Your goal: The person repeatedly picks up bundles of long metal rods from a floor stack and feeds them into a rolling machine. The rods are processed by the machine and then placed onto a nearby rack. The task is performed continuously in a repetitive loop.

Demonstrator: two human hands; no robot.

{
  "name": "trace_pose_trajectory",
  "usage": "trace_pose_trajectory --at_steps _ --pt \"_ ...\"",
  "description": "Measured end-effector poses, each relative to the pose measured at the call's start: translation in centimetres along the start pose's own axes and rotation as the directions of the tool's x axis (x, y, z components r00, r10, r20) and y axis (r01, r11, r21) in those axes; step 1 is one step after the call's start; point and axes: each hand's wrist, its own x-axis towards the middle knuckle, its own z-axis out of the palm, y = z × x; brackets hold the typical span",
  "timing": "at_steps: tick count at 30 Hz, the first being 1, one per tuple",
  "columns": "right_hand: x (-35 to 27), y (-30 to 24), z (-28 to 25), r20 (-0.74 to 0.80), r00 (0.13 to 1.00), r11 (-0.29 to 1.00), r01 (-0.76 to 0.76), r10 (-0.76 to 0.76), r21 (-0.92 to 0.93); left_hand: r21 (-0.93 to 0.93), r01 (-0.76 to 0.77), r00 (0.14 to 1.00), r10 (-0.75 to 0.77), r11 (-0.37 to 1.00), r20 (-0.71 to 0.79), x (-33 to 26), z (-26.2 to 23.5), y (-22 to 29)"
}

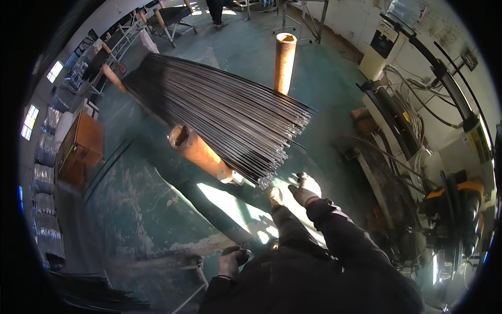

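Steel rods (225,112) lie bundled ahead; your gloved right hand (305,189) reaches toward them, open, left hand (231,260) low, apart.

Green floor (157,199), paint worn pale in patches, sunlit strip near the middle. Rod bundle (225,112) lies on a rack between orange posts: near post (198,152) tilted, far post (285,63) upright, rod ends overhanging. Wooden box (83,141) stands on the floor at left. Dark strips (99,293) stacked bottom left.

Two orange posts (285,62); one rod bundle (225,115); two hands (305,189).
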Motion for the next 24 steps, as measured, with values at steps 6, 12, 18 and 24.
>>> trace_pose_trajectory --at_steps 6,12,18,24 --pt "18.3 -8.5 4.0 0.155 0.979 0.944 0.171 -0.131 -0.282 0.189 -0.025 0.968 0.071 0.982 -0.241 3.5 3.8 7.8" --pt "28.0 -12.0 7.3 0.194 0.964 0.892 0.245 -0.182 -0.381 -0.021 -0.119 0.916 0.102 0.993 -0.387 8.0 10.0 19.8" --pt "29.7 -10.7 9.7 0.301 0.946 0.937 0.210 -0.122 -0.281 -0.095 -0.043 0.927 0.004 0.995 -0.376 11.8 13.1 24.7" --pt "32.1 -10.1 10.6 0.335 0.930 0.928 0.252 -0.154 -0.274 -0.092 -0.003 0.953 -0.025 0.996 -0.301 13.5 15.3 25.2"
